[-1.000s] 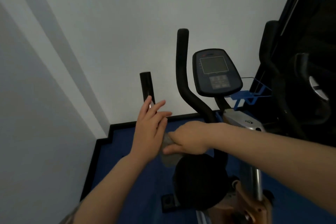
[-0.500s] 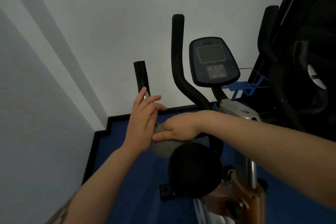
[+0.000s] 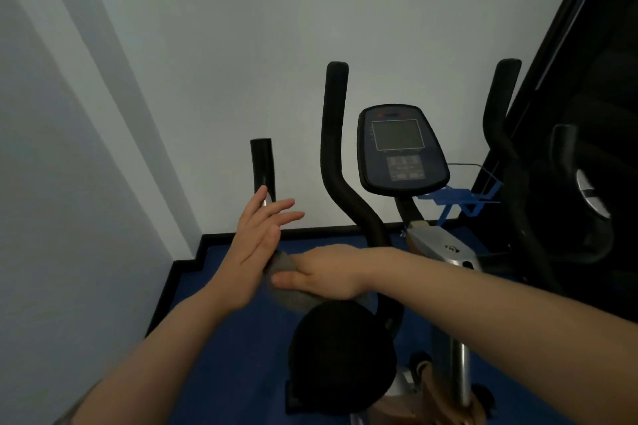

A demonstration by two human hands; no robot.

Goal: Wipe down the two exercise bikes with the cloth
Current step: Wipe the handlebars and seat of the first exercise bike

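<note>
An exercise bike stands in front of me, with a black left handlebar (image 3: 334,155), a console (image 3: 400,148) and a black saddle (image 3: 340,355) below. A short black side grip (image 3: 262,166) rises at the left. My right hand (image 3: 321,272) reaches across and grips a grey cloth (image 3: 288,286) above the saddle. My left hand (image 3: 257,248) is held with straight fingers against the cloth's left end, its fingertips in front of the side grip's base.
A white wall corner (image 3: 103,114) closes the left and back. Blue floor (image 3: 224,338) with a black skirting lies below. A second dark machine (image 3: 569,183) stands close at the right, beside a blue bottle holder (image 3: 459,200).
The view has tilted slightly, so the bike sits lower in frame than half a second ago. Both hands hold nearly the same pose around the cloth.
</note>
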